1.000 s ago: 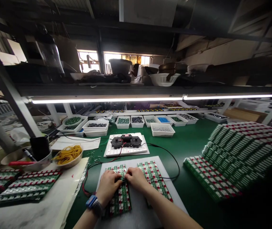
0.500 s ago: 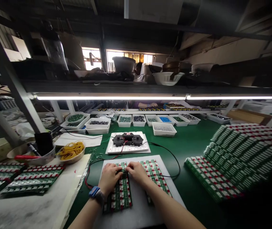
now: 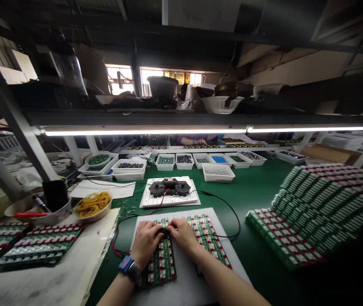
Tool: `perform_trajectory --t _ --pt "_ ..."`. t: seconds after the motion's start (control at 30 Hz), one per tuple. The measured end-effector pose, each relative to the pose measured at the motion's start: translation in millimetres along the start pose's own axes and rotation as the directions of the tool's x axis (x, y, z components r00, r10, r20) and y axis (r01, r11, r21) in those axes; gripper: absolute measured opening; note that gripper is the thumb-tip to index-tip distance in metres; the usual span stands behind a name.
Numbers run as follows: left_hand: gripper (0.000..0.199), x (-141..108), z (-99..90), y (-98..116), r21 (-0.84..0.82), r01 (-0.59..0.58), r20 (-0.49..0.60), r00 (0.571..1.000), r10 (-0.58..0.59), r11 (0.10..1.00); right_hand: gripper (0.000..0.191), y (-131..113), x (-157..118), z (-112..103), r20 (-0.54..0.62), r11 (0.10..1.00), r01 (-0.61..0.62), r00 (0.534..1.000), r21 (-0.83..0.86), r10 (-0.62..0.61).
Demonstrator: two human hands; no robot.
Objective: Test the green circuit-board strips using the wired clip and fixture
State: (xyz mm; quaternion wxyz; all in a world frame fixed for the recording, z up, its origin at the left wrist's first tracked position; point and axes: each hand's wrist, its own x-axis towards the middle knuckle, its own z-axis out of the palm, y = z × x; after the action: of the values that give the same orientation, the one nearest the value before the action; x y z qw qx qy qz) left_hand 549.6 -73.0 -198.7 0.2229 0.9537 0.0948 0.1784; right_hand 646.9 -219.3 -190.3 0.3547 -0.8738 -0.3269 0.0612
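Two green circuit board panels with white and red parts lie on a pale board (image 3: 187,293). Over the upper part of the left panel (image 3: 162,267), my left hand (image 3: 147,240) has its fingers drawn together at the panel's surface. My right hand (image 3: 181,233) meets it from the other side, thumb and forefinger pinched close to the left fingertips. Whatever the fingertips grip is too small to make out. The right panel (image 3: 211,240) lies beside my right hand, partly under the forearm. A black device (image 3: 170,187) with red and black wires rests on a white tray behind.
Stacked panels (image 3: 327,199) rise at the right; more panels (image 3: 41,244) lie at the left. Yellow rubber bands fill a bowl (image 3: 94,206). White bins of small parts, including one of blue parts (image 3: 219,159), line the back. Beyond, a person's hand (image 3: 200,141) shows.
The view has shifted slightly. My hands remain at the upper part of the left panel, with fingertips a little lower and closer together. The other person's hand has moved slightly left.
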Motion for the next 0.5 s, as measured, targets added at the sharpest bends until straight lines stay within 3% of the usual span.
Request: perform_trajectory --t 0.27,0.5 --pt "0.024 9.9 -2.9 -3.4 -0.037 0.092 0.142 0.986 -0.086 0.995 0.019 -3.4 4.5 -0.7 0.053 0.996 -0.041 0.998 -0.077 0.045" --pt "0.025 8.5 3.2 -7.3 -0.12 0.126 0.099 0.989 -0.114 0.985 0.018 -1.6 9.5 4.1 0.057 0.993 -0.041 0.997 -0.108 0.047"
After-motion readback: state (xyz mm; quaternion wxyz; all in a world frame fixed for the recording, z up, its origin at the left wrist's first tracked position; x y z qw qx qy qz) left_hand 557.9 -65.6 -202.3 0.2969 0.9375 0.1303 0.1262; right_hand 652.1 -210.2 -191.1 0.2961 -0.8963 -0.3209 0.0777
